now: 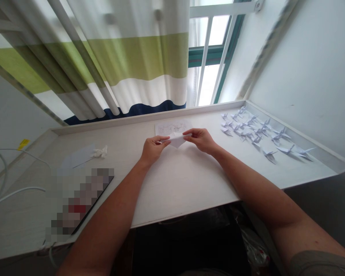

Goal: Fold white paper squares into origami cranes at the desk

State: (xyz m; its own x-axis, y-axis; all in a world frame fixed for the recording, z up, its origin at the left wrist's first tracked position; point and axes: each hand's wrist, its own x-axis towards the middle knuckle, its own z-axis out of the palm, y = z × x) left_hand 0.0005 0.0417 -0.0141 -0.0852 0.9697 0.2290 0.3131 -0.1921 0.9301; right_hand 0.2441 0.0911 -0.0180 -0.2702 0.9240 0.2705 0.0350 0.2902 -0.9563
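Over the middle of the long white desk (186,184) with its raised rim, a small, pointed piece of folded white paper (177,141) is held by both bare hands. The left hand (153,148) pinches its left side between thumb and fingers; the right hand (201,140) pinches its right side likewise. Just beyond lies a white sheet printed with dark lines (168,127). Many folded white paper cranes (246,132) stand clustered to the right.

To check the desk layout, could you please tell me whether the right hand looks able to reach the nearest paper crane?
Probably yes: bare desk lies between the right hand and the nearest paper crane, though the fingers hold folded paper and would likely let go first.
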